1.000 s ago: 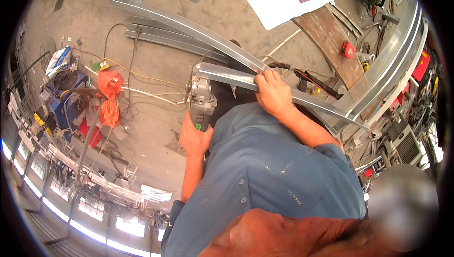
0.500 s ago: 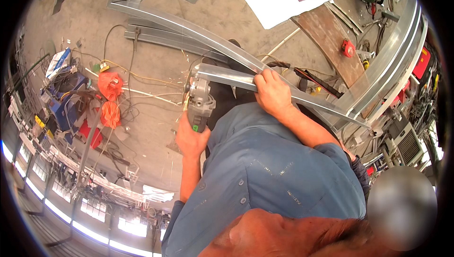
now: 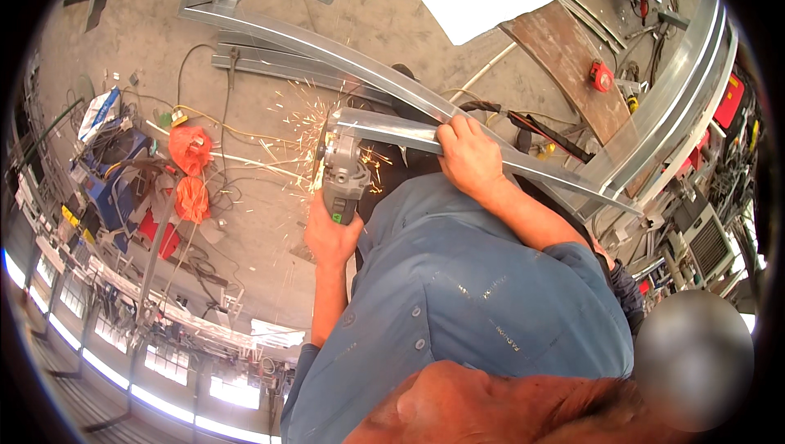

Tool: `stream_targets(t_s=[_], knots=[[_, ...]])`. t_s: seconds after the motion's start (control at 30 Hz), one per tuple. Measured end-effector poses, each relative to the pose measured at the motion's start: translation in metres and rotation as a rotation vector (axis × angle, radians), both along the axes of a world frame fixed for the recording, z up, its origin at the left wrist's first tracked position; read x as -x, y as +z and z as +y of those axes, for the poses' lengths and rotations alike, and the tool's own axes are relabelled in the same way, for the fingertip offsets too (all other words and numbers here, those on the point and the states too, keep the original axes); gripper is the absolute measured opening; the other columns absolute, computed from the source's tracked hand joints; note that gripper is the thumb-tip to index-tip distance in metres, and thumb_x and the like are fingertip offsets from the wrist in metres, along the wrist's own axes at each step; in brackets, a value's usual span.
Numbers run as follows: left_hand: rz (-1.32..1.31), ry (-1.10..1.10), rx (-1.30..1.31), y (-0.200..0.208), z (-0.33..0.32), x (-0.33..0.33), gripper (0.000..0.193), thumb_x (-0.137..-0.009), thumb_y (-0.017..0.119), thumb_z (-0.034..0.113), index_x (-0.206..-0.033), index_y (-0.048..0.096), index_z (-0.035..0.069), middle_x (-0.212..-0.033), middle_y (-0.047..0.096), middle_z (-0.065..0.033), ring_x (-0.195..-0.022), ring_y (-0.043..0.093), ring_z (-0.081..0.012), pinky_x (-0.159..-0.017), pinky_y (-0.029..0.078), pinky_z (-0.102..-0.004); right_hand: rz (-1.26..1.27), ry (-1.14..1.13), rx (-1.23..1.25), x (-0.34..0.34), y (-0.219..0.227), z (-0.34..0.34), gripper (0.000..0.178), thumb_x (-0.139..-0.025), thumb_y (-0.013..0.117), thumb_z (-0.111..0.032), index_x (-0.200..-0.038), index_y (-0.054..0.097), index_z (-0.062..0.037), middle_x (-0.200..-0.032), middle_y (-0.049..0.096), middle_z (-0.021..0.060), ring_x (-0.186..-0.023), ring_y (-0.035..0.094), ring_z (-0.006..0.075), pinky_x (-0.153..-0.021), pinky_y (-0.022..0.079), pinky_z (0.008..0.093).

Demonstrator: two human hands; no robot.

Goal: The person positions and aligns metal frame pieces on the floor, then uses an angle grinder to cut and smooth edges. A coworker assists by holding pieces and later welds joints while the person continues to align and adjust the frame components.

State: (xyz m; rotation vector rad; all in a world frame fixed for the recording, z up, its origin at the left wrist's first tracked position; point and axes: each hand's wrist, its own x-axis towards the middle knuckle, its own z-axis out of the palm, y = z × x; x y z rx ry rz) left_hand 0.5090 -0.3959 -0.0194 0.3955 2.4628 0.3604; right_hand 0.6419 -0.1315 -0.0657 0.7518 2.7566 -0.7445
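My left hand [image 3: 330, 234] is closed round the body of a grey angle grinder [image 3: 344, 172]. The grinder's disc meets the left end of a shiny metal profile [image 3: 388, 130], and sparks fly out around it. My right hand [image 3: 470, 155] grips the same profile farther right, fingers over its upper edge. The profile lies across in front of my body, close to a long metal frame [image 3: 352, 58] that runs diagonally past it. Where the disc touches the metal is partly hidden by sparks and the grinder head.
More metal profiles [image 3: 278, 64] lie on the floor beyond. A white sheet [image 3: 458, 2], a brown board [image 3: 564, 68] and a red tape measure [image 3: 601, 77] are at the far right. Orange bags [image 3: 190, 150], cables and a blue machine [image 3: 110, 186] stand at left.
The sparks have grown from a few to a wide spray around the disc. Both hands keep their grips in nearly the same places.
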Motion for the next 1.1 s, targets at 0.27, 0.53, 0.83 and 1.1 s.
stream_targets(t_s=[0.27, 0.53, 0.83, 1.1], knots=[[-0.007, 0.017, 0.023, -0.01, -0.005, -0.003, 0.078, -0.068, 0.08, 0.021, -0.14, 0.056, 0.0, -0.115, 0.071, -0.0242, -0.105, 0.068, -0.0457, -0.089, 0.055, -0.0504, 0.002, 0.001, 0.013, 0.001, 0.001, 0.001, 0.023, -0.074, 0.074, -0.011, -0.094, 0.063, -0.0093, -0.097, 0.057, 0.0067, -0.092, 0.063, 0.0251, -0.07, 0.06, 0.0363], [0.008, -0.003, 0.01, -0.006, 0.002, 0.001, 0.076, -0.068, 0.081, 0.02, -0.137, 0.057, -0.001, -0.112, 0.071, -0.024, -0.102, 0.069, -0.0451, -0.087, 0.056, -0.0501, -0.008, 0.012, 0.025, -0.001, 0.002, 0.001, 0.027, -0.073, 0.076, -0.01, -0.098, 0.063, -0.008, -0.1, 0.057, 0.0072, -0.095, 0.063, 0.0252, -0.07, 0.06, 0.036], [0.054, -0.079, 0.005, -0.015, -0.01, 0.001, 0.08, -0.067, 0.082, 0.018, -0.14, 0.056, -0.001, -0.118, 0.071, -0.0228, -0.102, 0.07, -0.0437, -0.087, 0.058, -0.0491, -0.003, 0.013, 0.001, -0.001, -0.001, 0.0, 0.026, -0.075, 0.074, -0.012, -0.099, 0.065, -0.0085, -0.098, 0.058, 0.0067, -0.094, 0.063, 0.0246, -0.07, 0.06, 0.0348], [-0.025, -0.016, 0.015, -0.019, -0.007, 0.003, 0.081, -0.068, 0.081, 0.021, -0.14, 0.055, -0.005, -0.117, 0.07, -0.028, -0.107, 0.068, -0.0474, -0.092, 0.055, -0.0504, 0.011, 0.008, -0.007, -0.001, 0.001, 0.0, 0.024, -0.076, 0.073, -0.012, -0.098, 0.065, -0.008, -0.097, 0.058, 0.0066, -0.093, 0.064, 0.0239, -0.069, 0.06, 0.0349]])
